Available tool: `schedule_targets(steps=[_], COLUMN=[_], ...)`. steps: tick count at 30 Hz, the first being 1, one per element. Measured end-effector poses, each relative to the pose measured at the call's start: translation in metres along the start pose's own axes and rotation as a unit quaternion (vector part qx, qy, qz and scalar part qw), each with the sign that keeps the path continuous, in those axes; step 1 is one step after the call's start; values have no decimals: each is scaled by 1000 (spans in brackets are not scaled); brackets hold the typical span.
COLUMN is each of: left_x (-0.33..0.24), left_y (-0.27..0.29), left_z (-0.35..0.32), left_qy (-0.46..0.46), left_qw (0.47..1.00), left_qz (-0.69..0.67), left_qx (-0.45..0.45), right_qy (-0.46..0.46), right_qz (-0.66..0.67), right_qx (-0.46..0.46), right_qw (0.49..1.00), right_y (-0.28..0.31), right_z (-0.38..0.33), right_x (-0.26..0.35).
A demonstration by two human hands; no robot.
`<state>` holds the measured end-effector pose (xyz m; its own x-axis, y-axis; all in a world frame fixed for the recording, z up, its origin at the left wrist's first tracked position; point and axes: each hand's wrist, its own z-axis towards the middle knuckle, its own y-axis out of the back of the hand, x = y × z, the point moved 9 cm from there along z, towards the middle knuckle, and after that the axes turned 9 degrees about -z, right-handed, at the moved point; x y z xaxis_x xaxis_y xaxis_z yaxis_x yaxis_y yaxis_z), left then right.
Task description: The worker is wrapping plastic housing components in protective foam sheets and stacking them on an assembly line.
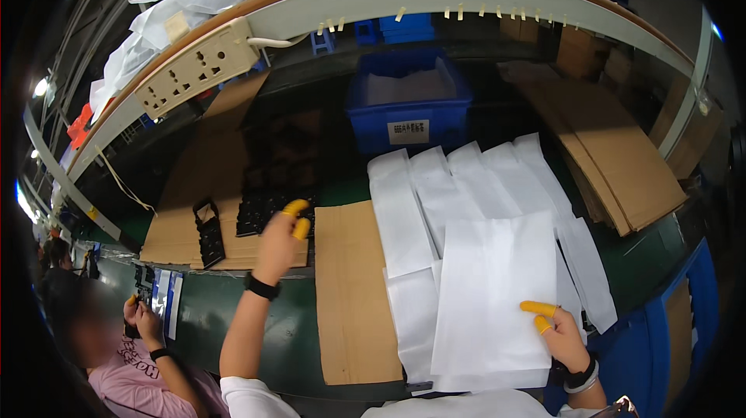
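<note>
Yellow finger covers sit on the thumb and forefinger of both hands. My left hand [277, 247] reaches over the near edge of a group of black plastic parts [264, 208]; its thumb and forefinger are apart, and nothing shows between them. My right hand [565, 343] lies at the right edge of a white pouch [493, 294], with the forefinger and thumb apart on its surface; its other fingers are partly hidden. Under that pouch, several more white pouches [400, 216] overlap in a fanned row.
A bare cardboard sheet [350, 294] lies left of the pouches. Beyond them stands a blue bin [408, 111]. Flat cardboard [606, 161] is stacked at right. A power strip [194, 68] hangs on the shelf. At left, a co-worker's hands [144, 317] handle a black part.
</note>
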<state>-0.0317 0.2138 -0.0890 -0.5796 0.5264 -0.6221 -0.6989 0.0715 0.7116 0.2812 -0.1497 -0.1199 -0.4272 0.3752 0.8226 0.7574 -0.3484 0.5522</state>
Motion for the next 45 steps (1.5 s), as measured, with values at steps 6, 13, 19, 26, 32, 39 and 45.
schedule_targets(steps=[6,13,19,26,32,39,45], left_x=[-106,-31,-17,-158,-200,-219,-204], left_y=[-146,-144,-103,-84,-75,-112,-139], left_z=[-21,21,21,-45,-104,-116,-134], left_qy=[-59,60,82,127,-114,17,168], left_qw=[975,948,968,783,763,708,690], left_qz=[89,255,162,-552,-535,-543,-545], left_qx=[194,183,174,258,344,452,446], right_qy=[-40,20,-11,-36,-60,-21,-35], right_qz=[161,144,191,275,249,364,427], right_qx=[15,61,95,117,155,154,115], right_qw=[986,987,977,954,954,919,896], right_y=[-31,-64,-58,-69,-85,-91,-82], right_z=[-2,0,1,5,6,12,14], right_x=[-8,-19,-8,-20,-39,-31,-17])
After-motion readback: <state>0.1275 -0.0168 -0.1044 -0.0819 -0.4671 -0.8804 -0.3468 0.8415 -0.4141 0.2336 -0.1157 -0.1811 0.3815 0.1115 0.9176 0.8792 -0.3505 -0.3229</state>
